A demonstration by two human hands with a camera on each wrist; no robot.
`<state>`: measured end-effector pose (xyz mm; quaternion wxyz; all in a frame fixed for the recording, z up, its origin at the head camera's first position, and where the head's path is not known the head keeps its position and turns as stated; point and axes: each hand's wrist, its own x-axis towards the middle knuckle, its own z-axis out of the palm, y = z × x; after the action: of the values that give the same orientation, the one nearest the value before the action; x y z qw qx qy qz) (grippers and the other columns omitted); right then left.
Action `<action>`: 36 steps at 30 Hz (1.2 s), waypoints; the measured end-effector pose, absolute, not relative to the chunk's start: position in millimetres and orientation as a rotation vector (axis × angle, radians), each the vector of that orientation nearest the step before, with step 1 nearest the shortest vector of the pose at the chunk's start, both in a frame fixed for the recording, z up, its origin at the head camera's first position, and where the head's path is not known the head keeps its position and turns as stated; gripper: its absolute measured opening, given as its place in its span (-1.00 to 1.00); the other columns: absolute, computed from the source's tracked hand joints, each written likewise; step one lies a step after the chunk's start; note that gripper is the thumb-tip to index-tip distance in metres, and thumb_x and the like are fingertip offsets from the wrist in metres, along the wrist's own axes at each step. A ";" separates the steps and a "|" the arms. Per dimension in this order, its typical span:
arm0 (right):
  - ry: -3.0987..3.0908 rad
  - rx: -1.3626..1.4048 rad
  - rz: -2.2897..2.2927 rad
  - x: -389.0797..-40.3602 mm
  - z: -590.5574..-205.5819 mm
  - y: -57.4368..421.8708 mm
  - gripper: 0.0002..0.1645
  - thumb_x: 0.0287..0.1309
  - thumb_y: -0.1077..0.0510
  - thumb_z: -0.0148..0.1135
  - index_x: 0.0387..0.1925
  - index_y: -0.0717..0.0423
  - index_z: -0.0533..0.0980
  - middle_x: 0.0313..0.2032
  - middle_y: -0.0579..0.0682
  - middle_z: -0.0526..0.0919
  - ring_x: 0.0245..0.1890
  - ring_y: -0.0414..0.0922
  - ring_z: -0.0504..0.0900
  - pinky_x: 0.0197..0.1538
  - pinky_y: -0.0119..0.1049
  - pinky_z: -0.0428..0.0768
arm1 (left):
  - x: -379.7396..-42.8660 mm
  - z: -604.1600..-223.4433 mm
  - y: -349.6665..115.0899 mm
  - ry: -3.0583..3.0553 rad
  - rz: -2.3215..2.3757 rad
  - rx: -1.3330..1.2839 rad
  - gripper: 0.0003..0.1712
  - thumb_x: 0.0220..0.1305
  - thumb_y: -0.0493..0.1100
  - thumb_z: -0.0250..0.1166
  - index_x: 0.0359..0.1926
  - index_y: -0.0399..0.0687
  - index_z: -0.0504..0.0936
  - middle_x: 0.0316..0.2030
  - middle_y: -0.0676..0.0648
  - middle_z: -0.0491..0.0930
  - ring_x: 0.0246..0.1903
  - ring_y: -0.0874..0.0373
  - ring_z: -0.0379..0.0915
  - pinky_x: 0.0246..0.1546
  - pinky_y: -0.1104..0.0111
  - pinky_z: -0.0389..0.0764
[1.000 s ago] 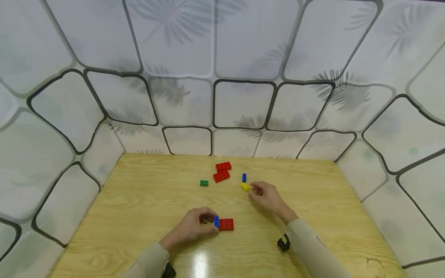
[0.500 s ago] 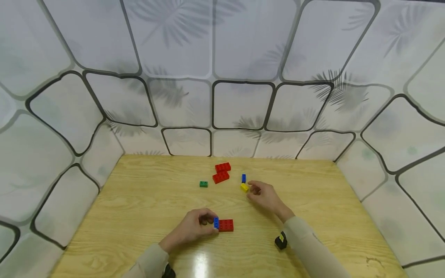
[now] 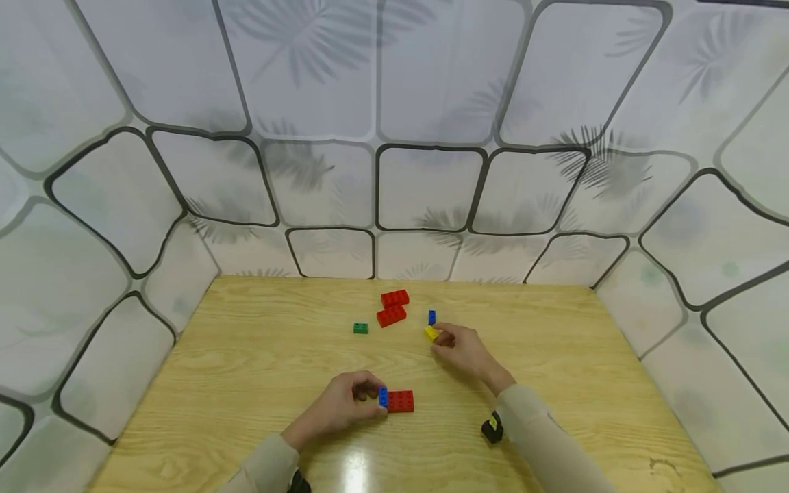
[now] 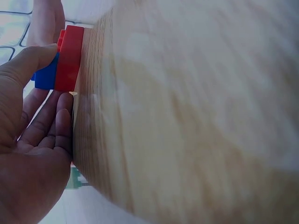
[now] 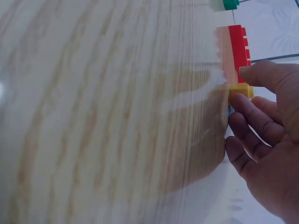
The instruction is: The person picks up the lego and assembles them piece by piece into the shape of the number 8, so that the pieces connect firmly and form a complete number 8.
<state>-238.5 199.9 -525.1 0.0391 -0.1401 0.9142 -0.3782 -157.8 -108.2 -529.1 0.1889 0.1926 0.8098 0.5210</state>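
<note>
My left hand (image 3: 346, 400) pinches a small blue toy brick (image 3: 383, 397) between thumb and fingers. That brick sits on the left end of a red brick (image 3: 401, 401), studs up, on the table. In the left wrist view the thumb presses against the blue brick (image 4: 46, 76). My right hand (image 3: 464, 349) reaches around a small yellow brick (image 3: 431, 333). In the right wrist view a fingertip touches the yellow brick (image 5: 242, 89), while the thumb tip looks slightly apart from it. Just behind the yellow one lies another small blue brick (image 3: 431, 317).
Two red bricks (image 3: 391, 315) lie touching or close together farther back on the wooden table (image 3: 277, 349). Left of them is a small green brick (image 3: 360, 329). A patterned cloth wall (image 3: 431, 185) encloses the table's back and sides.
My right hand has moved slightly left, and its fingers now straddle the yellow brick, which has shifted a little left. The left hand and its bricks stay in place.
</note>
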 end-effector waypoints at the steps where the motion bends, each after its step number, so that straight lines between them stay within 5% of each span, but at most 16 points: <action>1: 2.802 -0.434 -1.157 -238.9 -524.8 199.7 -0.40 0.32 0.19 0.43 0.34 0.22 0.54 -0.16 -0.04 0.78 -0.12 -0.14 0.72 0.07 -0.14 0.71 | -157.7 -529.4 -108.2 2.276 1.466 0.541 -0.63 0.26 -0.05 0.56 0.05 0.01 0.72 -0.09 0.03 0.71 -0.10 0.18 0.56 -0.11 0.44 0.55; 10: 2.766 -0.576 -1.175 -250.2 -521.0 201.4 -0.34 0.27 0.23 0.42 0.37 0.28 0.50 -0.25 0.01 0.79 -0.28 -0.23 0.66 -0.13 -0.36 0.62 | -159.0 -530.5 -108.6 2.293 1.454 0.548 -0.63 0.25 -0.05 0.56 0.04 0.03 0.73 -0.11 0.05 0.71 -0.11 0.19 0.56 -0.11 0.44 0.55; 23: 2.749 -0.624 -1.029 -260.6 -522.2 191.1 -0.30 0.27 0.19 0.41 0.39 0.34 0.46 -0.34 -0.06 0.71 -0.42 -0.27 0.50 -0.25 -0.38 0.52 | -159.0 -529.6 -108.4 2.284 1.459 0.536 -0.65 0.25 -0.03 0.56 0.02 0.04 0.74 -0.12 0.05 0.71 -0.13 0.22 0.57 -0.12 0.45 0.56; 36: 2.803 -0.523 -1.026 -261.2 -525.6 185.8 -0.47 0.22 0.23 0.38 0.22 0.29 0.60 -0.45 -0.13 0.68 -0.51 -0.27 0.48 -0.32 -0.38 0.48 | -159.8 -531.1 -107.9 2.311 1.427 0.551 -0.64 0.25 -0.03 0.56 0.02 0.02 0.73 -0.13 0.05 0.71 -0.13 0.18 0.55 -0.12 0.45 0.54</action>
<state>-261.2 185.8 -525.6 0.0554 -0.1722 0.9236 -0.3381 -159.8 -107.9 -531.1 0.1841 0.1953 0.8196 0.5063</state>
